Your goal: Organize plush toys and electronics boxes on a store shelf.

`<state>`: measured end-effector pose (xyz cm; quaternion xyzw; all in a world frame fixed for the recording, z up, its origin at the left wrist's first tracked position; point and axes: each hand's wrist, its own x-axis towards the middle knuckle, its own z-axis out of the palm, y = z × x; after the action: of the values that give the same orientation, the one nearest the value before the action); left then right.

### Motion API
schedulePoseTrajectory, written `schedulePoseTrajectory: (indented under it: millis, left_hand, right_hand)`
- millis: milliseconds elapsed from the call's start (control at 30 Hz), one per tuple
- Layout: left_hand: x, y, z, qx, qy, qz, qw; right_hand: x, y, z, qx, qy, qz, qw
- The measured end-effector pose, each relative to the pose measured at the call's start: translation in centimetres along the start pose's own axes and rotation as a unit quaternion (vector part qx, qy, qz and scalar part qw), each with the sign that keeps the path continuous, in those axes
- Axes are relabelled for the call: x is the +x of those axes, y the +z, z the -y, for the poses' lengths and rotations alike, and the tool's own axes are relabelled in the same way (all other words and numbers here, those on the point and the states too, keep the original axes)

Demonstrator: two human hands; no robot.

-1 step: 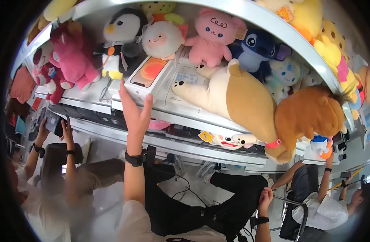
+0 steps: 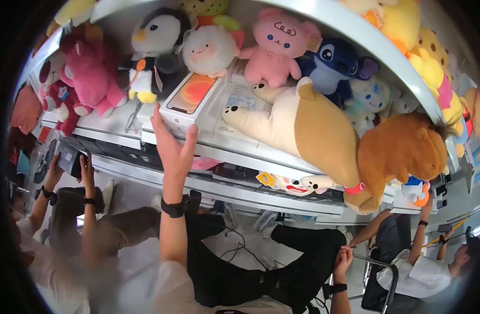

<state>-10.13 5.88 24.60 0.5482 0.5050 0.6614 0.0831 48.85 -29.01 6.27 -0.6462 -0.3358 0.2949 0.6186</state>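
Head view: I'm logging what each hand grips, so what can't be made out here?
- Left hand: head view; the hand itself hides where it meets the white box, so contact is unclear.
- Right hand: head view; small and low by the chair frame, grip unreadable.
- Lower left: head view; blurred clothing.

Pink bear plush (image 2: 278, 44), penguin plush (image 2: 155, 49), tan dog plush (image 2: 308, 131)

My left hand (image 2: 173, 144) reaches up, arm straight, fingers spread, palm flat. My right hand (image 2: 343, 260) hangs low, loosely curled, wrist bent.
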Motion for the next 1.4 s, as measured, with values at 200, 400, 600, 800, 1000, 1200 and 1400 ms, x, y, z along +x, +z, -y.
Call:
schedulePoseTrajectory:
  millis: [200,400,600,800,1000,1200,1400]
  left_hand:
    - [-0.4,0.0,1.1,0.001,0.033,-0.017,0.999]
    - [-0.4,-0.1,1.8,0.053,0.086,0.008,0.995]
    - [-0.9,-1.7,2.8,0.067,0.076,0.021,0.995]
    - [-1.1,-1.2,1.8,0.079,0.105,0.011,0.991]
    - [-1.3,-0.9,3.0,0.103,0.102,0.007,0.989]
    - [-1.7,0.0,2.3,0.041,0.098,-0.015,0.994]
    - [-1.5,1.1,1.3,0.138,0.094,-0.045,0.985]
  right_hand:
    - [-1.7,1.3,1.2,0.002,0.019,-0.053,0.998]
    - [-0.4,1.7,1.0,-0.014,-0.033,-0.029,0.999]
    - [-0.8,4.6,3.0,-0.049,0.000,-0.024,0.999]
    - [-0.6,4.5,2.5,-0.049,0.009,-0.028,0.998]
    - [-0.9,4.3,2.4,-0.075,-0.001,-0.020,0.997]
    - [-0.6,3.7,2.1,-0.065,-0.035,-0.011,0.997]
    - [-0.5,3.9,1.9,-0.082,-0.018,-0.026,0.996]
